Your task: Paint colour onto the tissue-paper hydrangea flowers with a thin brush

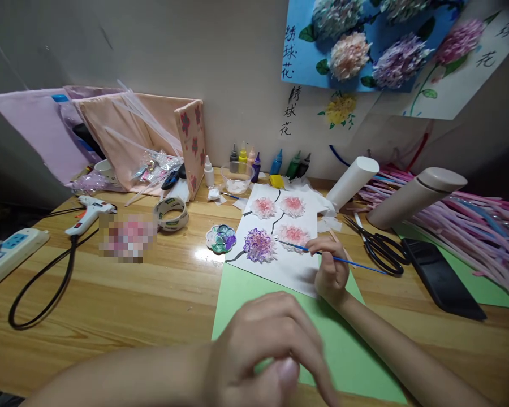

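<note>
My right hand (331,271) pinches a thin blue paintbrush (343,260), its tip beside the right edge of a purple paper flower (259,245). That flower sits on a white sheet (297,280), along with three pink-centred fluffy flowers (292,204) and black painted stems. In the near foreground my left hand (271,345) is raised over a green sheet (343,345), its fingers loosely bent and apart, with nothing visible in it. A flower-shaped paint palette (221,238), with green and purple in its wells, lies left of the white sheet.
Paint bottles (242,158) and a clear bowl (236,176) stand along the wall. Scissors (379,246), a phone (441,277) and pipe cleaners (462,237) lie right. Leftward are a tape roll (172,215), glue gun (89,215), power strip (14,249) and pink fabric-covered box (190,147).
</note>
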{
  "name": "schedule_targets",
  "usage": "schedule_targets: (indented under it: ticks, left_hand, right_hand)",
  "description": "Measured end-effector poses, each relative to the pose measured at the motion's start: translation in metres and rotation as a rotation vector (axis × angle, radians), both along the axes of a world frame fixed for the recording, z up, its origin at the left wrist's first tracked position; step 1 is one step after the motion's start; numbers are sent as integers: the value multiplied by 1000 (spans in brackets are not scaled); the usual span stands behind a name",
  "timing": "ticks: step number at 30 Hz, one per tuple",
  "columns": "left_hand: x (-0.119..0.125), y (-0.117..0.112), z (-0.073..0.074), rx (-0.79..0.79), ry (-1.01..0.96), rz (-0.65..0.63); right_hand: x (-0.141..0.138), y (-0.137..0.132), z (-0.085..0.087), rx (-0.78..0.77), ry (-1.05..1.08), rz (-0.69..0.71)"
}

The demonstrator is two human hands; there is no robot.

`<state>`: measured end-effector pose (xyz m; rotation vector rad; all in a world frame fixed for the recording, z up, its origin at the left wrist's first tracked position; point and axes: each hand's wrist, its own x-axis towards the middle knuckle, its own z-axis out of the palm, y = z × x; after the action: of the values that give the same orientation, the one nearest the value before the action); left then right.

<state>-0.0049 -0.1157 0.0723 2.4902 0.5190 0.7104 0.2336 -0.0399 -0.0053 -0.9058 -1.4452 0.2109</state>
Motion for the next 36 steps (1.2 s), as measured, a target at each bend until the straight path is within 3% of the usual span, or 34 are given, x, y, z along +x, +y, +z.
schedule_targets:
  ticks: [2,6,9,14,19,29,33,36]
  left_hand:
    - [4,27,-17,-44,-153,-72]
    - [-11,53,-56,92,-74,125]
    - [-20,58,-70,152,-9,192]
    - [-19,61,-72,108,71,268]
    - [-18,62,-71,85,97,260]
    - [-19,62,-70,49,97,271]
    - [-20,62,-69,42,43,258]
    - [-21,63,-65,32,41,213]
  right_hand:
    - [-8,3,13,-17,-17,26]
    - [-39,20,43,-142,-250,225]
    - [-67,38,56,-206,-456,337]
    - [-92,58,50,-205,-538,310]
    - [-91,60,44,-253,-598,303]
    - [-91,59,53,-232,-584,307]
    - [-71,51,62,-200,-398,236]
    - [-38,37,49,-238,-254,176]
